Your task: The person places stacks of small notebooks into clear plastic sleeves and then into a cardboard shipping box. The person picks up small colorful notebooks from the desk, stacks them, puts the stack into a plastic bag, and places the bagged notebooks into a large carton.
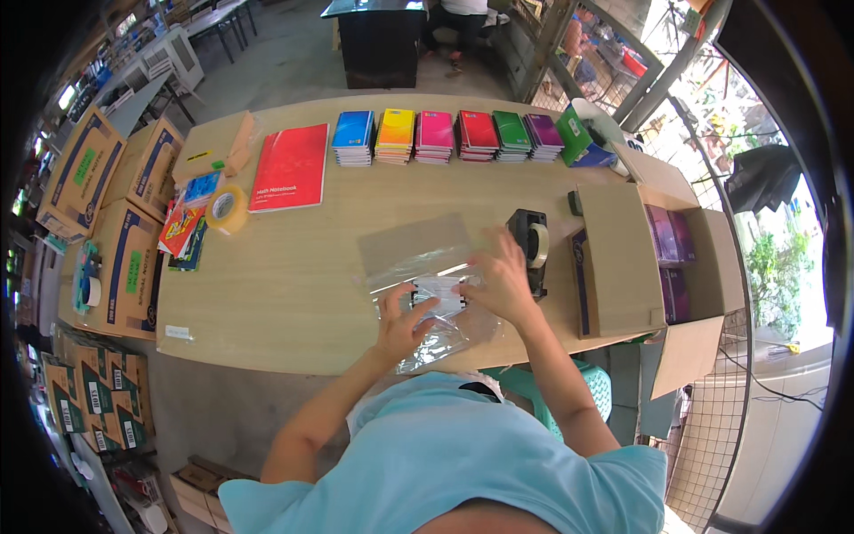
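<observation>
In front of me on the table lies a small white stack, seemingly of paper, with dark marks at both ends. A loose, glossy clear plastic wrap lies around it and spreads toward the far side. My left hand grips the left end, its thumb and fingers bent around it. At the right end, my right hand has its thumb against the stack. Its other fingers are stretched out over the plastic, slightly blurred. Just right of that hand stands a black tape dispenser with a tape roll.
Several notebook stacks in different colours, including a yellow one, line the far edge. Beside them lie a red notebook and a tape roll. An open carton with purple packs stands right; closed cartons stand left.
</observation>
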`<state>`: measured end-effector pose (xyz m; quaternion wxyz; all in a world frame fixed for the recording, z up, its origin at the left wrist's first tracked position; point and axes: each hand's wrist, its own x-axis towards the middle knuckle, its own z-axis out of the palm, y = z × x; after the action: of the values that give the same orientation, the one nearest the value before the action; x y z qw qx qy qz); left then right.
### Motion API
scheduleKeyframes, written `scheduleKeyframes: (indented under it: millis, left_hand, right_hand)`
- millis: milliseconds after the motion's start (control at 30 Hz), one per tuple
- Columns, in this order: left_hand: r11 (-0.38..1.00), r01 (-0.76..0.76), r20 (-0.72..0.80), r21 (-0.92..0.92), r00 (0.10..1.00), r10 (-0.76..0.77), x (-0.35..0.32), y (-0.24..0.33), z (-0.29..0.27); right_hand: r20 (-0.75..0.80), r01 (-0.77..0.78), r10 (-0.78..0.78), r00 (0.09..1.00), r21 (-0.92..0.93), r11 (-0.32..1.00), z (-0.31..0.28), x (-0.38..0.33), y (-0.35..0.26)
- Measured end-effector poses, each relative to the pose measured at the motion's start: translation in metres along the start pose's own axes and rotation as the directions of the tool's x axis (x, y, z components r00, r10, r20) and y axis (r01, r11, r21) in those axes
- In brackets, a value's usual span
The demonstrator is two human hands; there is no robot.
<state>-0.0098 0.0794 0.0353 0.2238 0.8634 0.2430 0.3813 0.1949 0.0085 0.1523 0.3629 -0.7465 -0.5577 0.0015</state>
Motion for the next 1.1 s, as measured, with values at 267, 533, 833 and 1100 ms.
scheduleKeyframes:
  millis: [267, 533, 833, 1100]
  left_hand:
    - [0.933, -0.356, 0.408, -0.055, 0.845, 0.347, 0.033, -0.022, -0.036]
    - [0.837, -0.516, 0.593, -0.183, 0.621, 0.512, 0.073, -0.043, -0.047]
    - [0.832, -0.524, 0.725, -0.180, 0.501, 0.473, 0.088, -0.028, -0.058]
    - [0.886, -0.420, 0.765, -0.199, 0.498, 0.408, 0.078, -0.035, -0.044]
  right_hand:
    - [0.351, 0.371, -0.334, 0.875, -0.041, 0.928, -0.049, 0.022, -0.025]
    - [0.746, 0.526, -0.328, 0.579, -0.035, 0.850, -0.007, 0.033, 0.023]
    - [0.732, 0.452, -0.478, 0.486, 0.257, 0.854, 0.014, 0.053, 0.008]
    - [0.494, 0.571, -0.626, 0.604, 0.280, 0.772, 0.053, 0.042, 0.013]
